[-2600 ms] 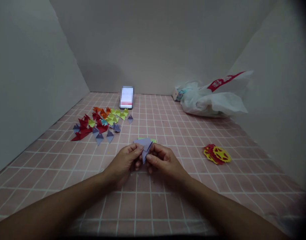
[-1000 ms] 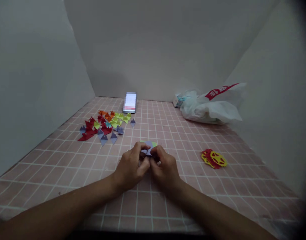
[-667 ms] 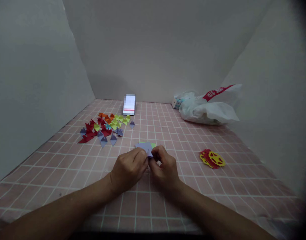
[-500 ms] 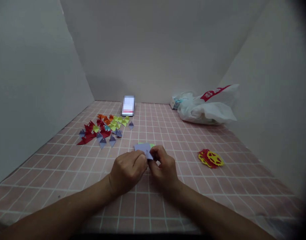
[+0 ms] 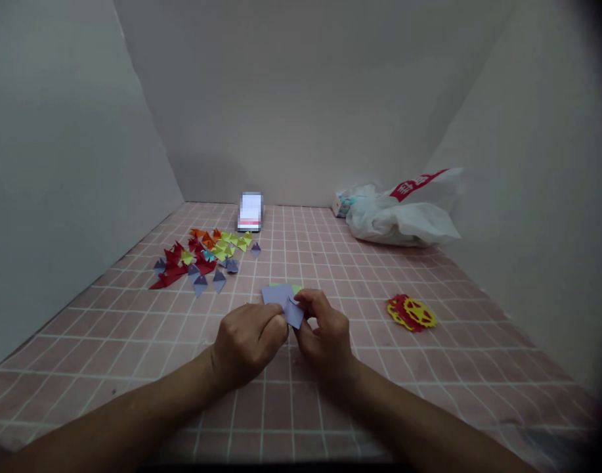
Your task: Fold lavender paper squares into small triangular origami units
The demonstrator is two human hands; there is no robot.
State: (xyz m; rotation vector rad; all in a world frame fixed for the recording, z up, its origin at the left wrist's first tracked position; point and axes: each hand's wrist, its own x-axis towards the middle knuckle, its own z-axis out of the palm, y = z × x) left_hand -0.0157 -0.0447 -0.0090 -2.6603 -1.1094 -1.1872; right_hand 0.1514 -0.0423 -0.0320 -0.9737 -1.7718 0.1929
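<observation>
Between my two hands, a small piece of purple paper (image 5: 295, 315) is pinched and tilted above the table. My left hand (image 5: 251, 340) is closed with its thumb and fingers at the paper's left corner. My right hand (image 5: 325, 332) grips the right edge between thumb and index finger. Just behind the held piece is a flat purple sheet (image 5: 276, 293), with a green paper edge (image 5: 297, 288) showing from under it. My fingers cover part of the folds, so the exact shape of the held piece is hard to make out.
Folded paper figures (image 5: 202, 259) in red, orange, yellow, blue and purple lie at the left. A phone (image 5: 250, 211) stands behind them. Red and yellow cut-out discs (image 5: 413, 313) lie at the right. A white plastic bag (image 5: 404, 220) and a tissue box (image 5: 341, 203) sit at the back right.
The held purple paper has tilted so that more of its face shows, beside the flat purple sheet. Both hands keep their pinch, and the whole view has shifted slightly.
</observation>
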